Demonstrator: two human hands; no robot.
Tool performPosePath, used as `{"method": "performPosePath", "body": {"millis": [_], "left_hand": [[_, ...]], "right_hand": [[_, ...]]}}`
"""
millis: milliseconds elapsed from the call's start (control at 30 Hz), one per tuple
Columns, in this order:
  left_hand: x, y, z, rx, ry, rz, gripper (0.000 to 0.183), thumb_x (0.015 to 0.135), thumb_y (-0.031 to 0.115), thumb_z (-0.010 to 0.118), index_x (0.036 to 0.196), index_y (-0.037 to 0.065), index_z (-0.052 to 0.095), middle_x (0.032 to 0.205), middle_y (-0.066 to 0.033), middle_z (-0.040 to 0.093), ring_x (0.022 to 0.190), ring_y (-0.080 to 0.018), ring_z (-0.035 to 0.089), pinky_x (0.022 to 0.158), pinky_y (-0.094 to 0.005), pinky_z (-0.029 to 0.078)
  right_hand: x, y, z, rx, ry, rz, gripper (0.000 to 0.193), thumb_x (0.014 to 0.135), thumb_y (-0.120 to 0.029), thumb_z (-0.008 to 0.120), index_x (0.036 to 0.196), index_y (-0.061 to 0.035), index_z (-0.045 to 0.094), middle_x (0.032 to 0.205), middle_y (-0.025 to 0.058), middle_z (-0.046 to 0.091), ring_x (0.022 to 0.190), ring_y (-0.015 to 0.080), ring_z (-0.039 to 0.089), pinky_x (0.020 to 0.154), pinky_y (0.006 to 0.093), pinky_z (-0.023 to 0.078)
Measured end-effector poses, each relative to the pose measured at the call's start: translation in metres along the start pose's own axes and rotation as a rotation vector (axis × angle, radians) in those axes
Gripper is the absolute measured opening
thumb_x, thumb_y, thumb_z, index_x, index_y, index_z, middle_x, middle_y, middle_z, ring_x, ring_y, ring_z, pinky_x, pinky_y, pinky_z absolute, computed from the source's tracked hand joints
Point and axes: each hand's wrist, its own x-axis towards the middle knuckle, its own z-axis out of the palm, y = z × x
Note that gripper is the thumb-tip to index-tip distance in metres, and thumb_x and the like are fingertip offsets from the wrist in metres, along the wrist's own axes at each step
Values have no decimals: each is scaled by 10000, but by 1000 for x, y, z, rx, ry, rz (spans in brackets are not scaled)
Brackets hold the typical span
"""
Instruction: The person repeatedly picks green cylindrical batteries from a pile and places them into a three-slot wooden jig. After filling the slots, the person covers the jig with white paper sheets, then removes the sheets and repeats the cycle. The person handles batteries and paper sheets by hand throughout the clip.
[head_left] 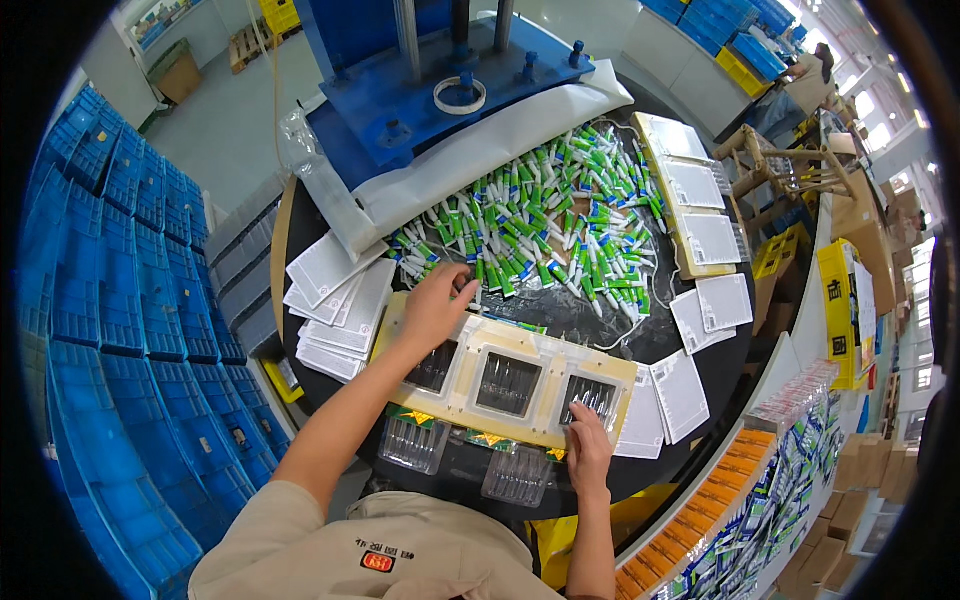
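Observation:
My left hand (437, 305) reaches over the far left corner of a cream frame (515, 432) with three square windows, beside a heap of small green-and-white tubes (520, 215). Its fingers are curled together; whatever they grip is hidden. My right hand (590, 445) rests at the frame's right window, fingers stretched out onto a clear plastic blister (592, 395) set in it. Along the near edge lie more clear blisters (415, 443) with green-and-yellow cards, partly under the frame.
A blue press (450, 105) stands behind the heap. Stacks of white cards (345, 315) lie left, with loose cards (680, 395) at right. A second frame (690, 195) holds covered windows. Blue crates (110, 330) line the left. Packed goods (760, 500) fill the right side.

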Motion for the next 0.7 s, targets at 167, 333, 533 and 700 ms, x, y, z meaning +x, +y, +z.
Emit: {"method": "performPosePath", "body": {"millis": [167,333,533,700], "left_hand": [[36,-24,35,373,-225,-72,405,808,387,816,978,84,608,908,-67,621,842,-284,647,690,-440,507],[34,-28,48,344,-125,-93,302,873,258,725,1066,60,602,933,-93,624,873,-321,649,734,-461,513],[-25,17,2,280,-10,135,274,973,124,570,1217,6,611,1002,-183,633,914,-394,640,773,-502,512],[-93,34,-24,112,25,331,284,900,37,686,1177,15,631,967,-170,664,819,-371,643,709,-455,502]], "right_hand": [[5,-5,-11,246,-65,153,170,889,6,680,1053,46,669,1237,173,707,1237,367,642,1110,478,469],[83,-4,-23,200,18,514,158,895,-55,747,1032,18,716,1058,141,746,892,200,702,781,309,540],[260,38,100,-115,104,-2,263,822,-186,820,928,30,712,846,180,660,775,352,653,718,433,515],[231,15,77,50,22,-62,138,851,-96,751,938,7,719,857,160,667,772,332,659,703,417,522]]}}
